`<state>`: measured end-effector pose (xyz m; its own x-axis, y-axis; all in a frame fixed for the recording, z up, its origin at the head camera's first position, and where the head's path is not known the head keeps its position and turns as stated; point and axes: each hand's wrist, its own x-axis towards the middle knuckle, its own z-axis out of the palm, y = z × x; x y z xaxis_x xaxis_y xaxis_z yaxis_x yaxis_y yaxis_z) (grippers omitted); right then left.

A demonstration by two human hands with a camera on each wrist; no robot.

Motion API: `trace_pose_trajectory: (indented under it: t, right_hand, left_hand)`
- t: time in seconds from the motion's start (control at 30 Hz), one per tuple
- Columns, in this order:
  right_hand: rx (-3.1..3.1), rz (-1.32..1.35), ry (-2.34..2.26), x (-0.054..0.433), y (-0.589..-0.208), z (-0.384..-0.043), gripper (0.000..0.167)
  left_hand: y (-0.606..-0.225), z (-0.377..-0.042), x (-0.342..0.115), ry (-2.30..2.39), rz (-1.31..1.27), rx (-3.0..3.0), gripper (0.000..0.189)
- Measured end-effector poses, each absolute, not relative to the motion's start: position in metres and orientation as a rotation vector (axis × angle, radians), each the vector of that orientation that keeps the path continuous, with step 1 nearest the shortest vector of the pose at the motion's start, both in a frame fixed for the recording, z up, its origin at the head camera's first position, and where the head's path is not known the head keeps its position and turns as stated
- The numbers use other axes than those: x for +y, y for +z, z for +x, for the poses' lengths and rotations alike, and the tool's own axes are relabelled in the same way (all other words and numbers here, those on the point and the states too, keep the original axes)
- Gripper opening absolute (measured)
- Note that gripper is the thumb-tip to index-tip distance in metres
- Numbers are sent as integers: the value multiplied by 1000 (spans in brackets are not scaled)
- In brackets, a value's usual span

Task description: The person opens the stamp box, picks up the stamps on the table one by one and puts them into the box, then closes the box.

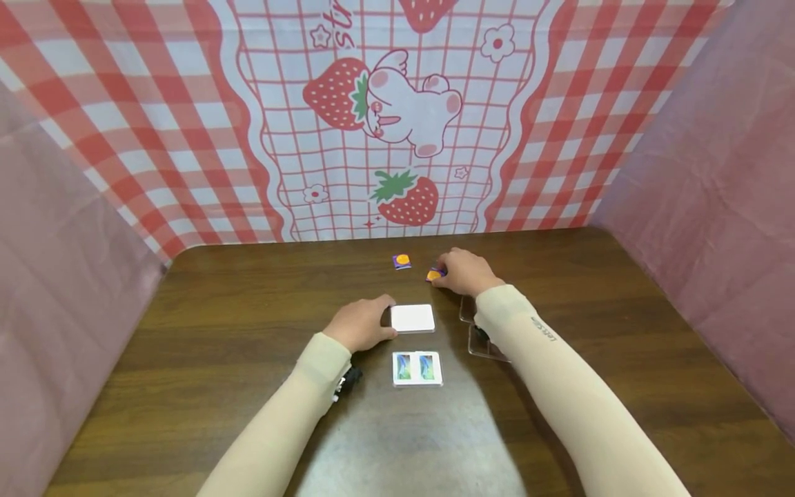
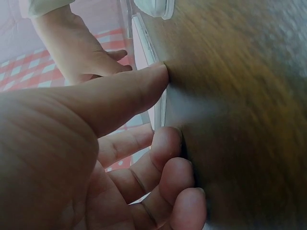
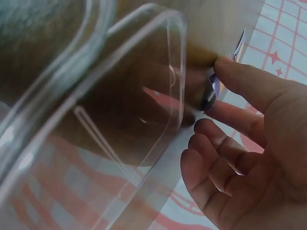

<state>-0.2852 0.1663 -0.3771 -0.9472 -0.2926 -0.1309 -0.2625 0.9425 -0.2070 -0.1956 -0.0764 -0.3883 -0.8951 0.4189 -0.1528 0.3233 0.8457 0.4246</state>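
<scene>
A flat white case [image 1: 413, 318] lies on the table, and my left hand [image 1: 361, 324] holds its left end, thumb at the near corner and index finger at the far one. In the left wrist view the thumb [image 2: 129, 93] crosses the case's edge, with the other fingers curled beside it. Farther back, my right hand [image 1: 467, 271] pinches a small purple-and-orange square [image 1: 433, 275] between thumb and fingertips. A second purple-and-orange square [image 1: 401, 261] lies to its left. Closer to me is a clear-edged case [image 1: 417, 368] with two blue-green pictures.
Clear plastic lids [image 1: 486, 345] lie under the right forearm, partly hidden by it. The brown wooden table [image 1: 248, 290] ends at a strawberry-patterned cloth [image 1: 397, 124] behind. Pink cloths [image 1: 708, 186] hang at both sides.
</scene>
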Motion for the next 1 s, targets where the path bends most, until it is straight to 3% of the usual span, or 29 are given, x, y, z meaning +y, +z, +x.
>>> trace_pose_trajectory:
  t: [0.43, 0.8, 1.0]
  right_hand:
    - [2994, -449, -426, 178, -370, -276, 35]
    - [2949, -507, -843, 180, -357, -241, 34]
    - [2988, -538, -831, 179, -359, -223, 32]
  left_hand:
    - [-387, -194, -77, 577, 582, 2773, 57]
    - [-387, -194, -77, 574, 588, 2770, 57]
    - [-385, -193, -77, 565, 585, 2764, 57]
